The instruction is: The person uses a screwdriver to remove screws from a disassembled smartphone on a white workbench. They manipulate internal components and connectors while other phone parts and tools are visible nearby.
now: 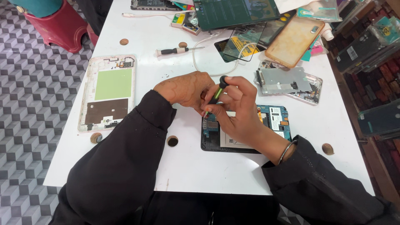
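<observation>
Table [137, 37]: smooth, matt white laminate. Screwdriver [218, 92] in my right hand [237, 114]: black and green plastic handle. Opened phone [273, 118] under my hands: blue circuit board, glossy black frame. Far-right phone case [293, 40]: yellowed, soft-looking plastic. My sleeves [125, 166]: matt black cloth. Wrist bangle [287, 151]: shiny metal.

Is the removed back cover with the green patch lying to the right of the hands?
No, the back cover lies on the white table, left of both hands.
</observation>
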